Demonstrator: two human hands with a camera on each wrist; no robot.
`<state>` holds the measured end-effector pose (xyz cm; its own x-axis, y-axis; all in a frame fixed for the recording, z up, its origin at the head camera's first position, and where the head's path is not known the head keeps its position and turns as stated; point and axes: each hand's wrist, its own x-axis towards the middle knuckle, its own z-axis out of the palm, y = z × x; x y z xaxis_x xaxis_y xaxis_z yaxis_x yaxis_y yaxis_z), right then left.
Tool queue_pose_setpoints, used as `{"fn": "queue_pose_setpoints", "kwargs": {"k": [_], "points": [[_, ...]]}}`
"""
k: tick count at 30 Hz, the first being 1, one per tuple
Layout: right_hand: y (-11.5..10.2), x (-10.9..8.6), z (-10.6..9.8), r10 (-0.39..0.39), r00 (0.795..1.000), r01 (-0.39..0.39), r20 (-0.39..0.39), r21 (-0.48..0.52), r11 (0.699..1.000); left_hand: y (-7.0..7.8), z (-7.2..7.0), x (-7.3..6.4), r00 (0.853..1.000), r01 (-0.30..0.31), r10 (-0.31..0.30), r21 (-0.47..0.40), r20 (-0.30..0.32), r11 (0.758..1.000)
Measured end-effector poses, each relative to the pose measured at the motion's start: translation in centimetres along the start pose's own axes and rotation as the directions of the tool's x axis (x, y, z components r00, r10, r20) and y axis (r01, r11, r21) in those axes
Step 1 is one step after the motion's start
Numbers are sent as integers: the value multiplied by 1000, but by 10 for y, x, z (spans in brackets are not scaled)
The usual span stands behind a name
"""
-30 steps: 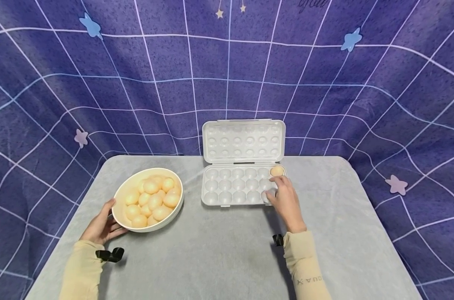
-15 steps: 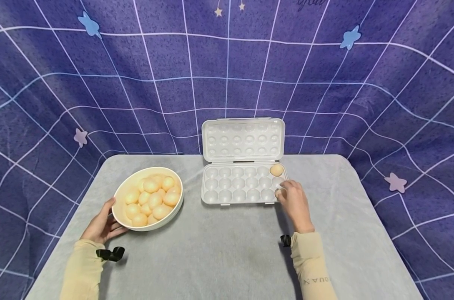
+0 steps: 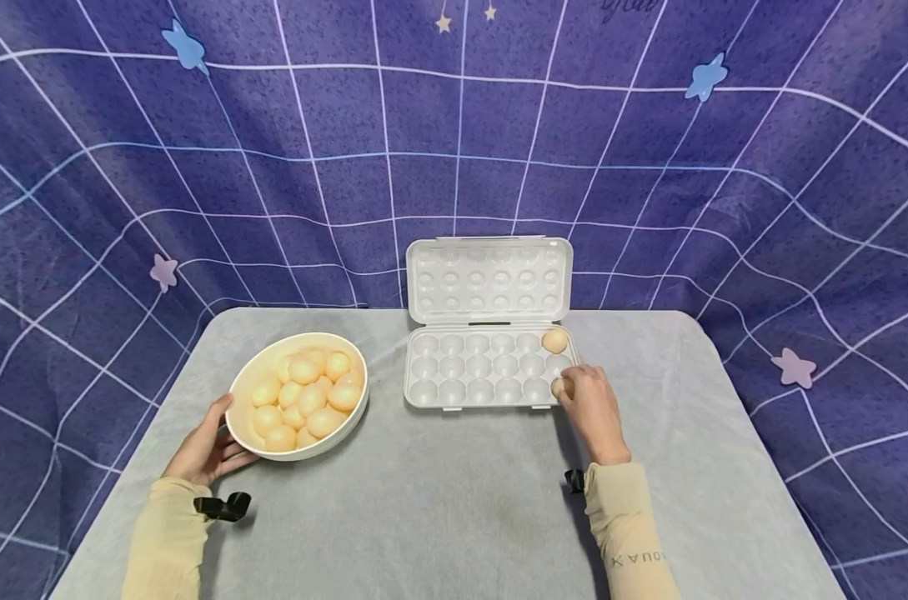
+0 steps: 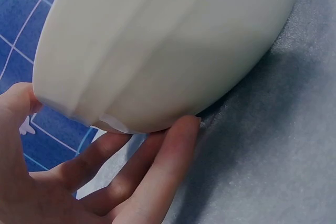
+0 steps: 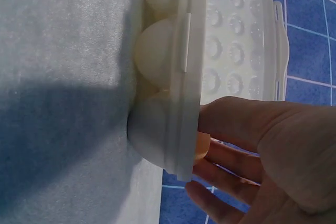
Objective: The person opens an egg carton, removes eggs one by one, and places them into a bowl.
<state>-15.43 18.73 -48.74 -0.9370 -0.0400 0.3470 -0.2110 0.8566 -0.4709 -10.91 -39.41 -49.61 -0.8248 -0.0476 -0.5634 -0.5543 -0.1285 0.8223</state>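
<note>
On the table's left side stands a cream bowl [image 3: 350, 427] heaped with eggs [image 3: 313, 402]. My left hand [image 3: 200, 450] grips its left side, thumb at the rim and fingers against the lower wall, as the left wrist view also shows. A white plastic egg box [image 3: 478, 367] lies with its lid raised at the back. One egg [image 3: 554, 341] sits in its back right cup. At the front right cup, my right hand [image 3: 593, 410] pinches another egg [image 5: 202, 146] between thumb and fingers; most of this egg is hidden by the hand and the box rim.
Grey cloth covers the table [image 3: 469, 500]. Behind and at the sides hangs a dark blue curtain [image 3: 423, 192] with a grid and stars. A black wrist mount [image 3: 223, 507] sits at the left cuff, and another [image 3: 574, 481] at the right.
My right hand has moved right and slightly forward-down along the box to its front right corner, uncovering the neighbouring cups. The left hand and bowl have stayed in place.
</note>
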Motion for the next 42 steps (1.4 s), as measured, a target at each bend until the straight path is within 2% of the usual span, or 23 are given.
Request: {"fn": "queue_pose_setpoints", "kwargs": {"k": [4, 14, 21, 26, 42], "points": [[-1, 3, 1, -25, 1000, 24, -13, -16, 1000, 0, 0, 0, 1000, -3, 3, 5, -3, 1000], [-1, 7, 3, -23, 1000, 23, -5, 8, 1000, -2, -1, 0, 1000, -4, 4, -3, -9, 1000], [-2, 7, 3, -44, 993, 51, -110, 65, 997, -2, -2, 1, 1000, -8, 9, 13, -12, 1000], [-8, 10, -2, -38, 987, 55, -157, 105, 993, -2, -2, 1, 1000, -14, 15, 28, -18, 1000], [-35, 16, -2, -37, 984, 61, -173, 138, 988, -2, -3, 1, 1000, -12, 12, 9, -4, 1000]]}}
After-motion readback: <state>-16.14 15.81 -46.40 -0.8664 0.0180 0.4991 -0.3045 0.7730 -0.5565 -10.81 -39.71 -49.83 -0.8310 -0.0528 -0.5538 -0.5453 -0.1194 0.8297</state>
